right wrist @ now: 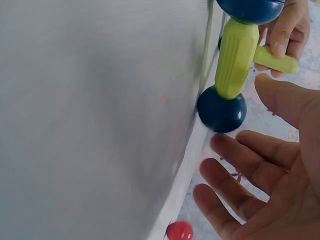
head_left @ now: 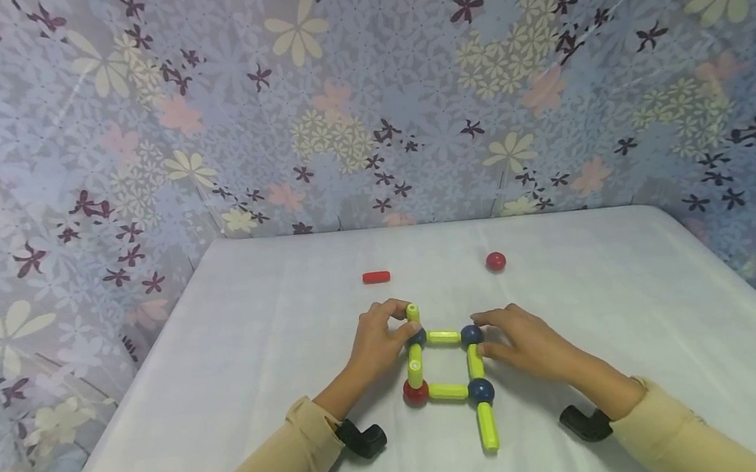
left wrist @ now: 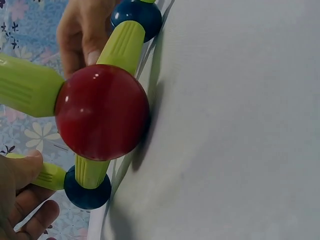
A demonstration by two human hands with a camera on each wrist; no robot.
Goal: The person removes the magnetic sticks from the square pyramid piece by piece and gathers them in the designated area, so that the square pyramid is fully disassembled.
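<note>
A square of yellow-green magnetic rods joined by balls lies on the table. Its near-left corner is a red ball (head_left: 415,393) with a rod (head_left: 415,374) standing on it. At the far-left corner, my left hand (head_left: 381,336) pinches an upright yellow-green rod (head_left: 413,313) on a blue ball (left wrist: 88,192). Beside the far-right blue ball (head_left: 471,335) is my right hand (head_left: 529,342), its fingers spread and relaxed in the right wrist view. The index fingertip is at or very near that ball; contact cannot be told. From the near-right blue ball (head_left: 481,391), another rod (head_left: 488,427) points toward me.
Farther back on the white-covered table (head_left: 272,296) lie a short red rod (head_left: 376,277) and, to its right, a loose red ball (head_left: 496,261). A flowered cloth (head_left: 361,96) hangs behind the table. Black wrist mounts (head_left: 363,438) sit below both hands.
</note>
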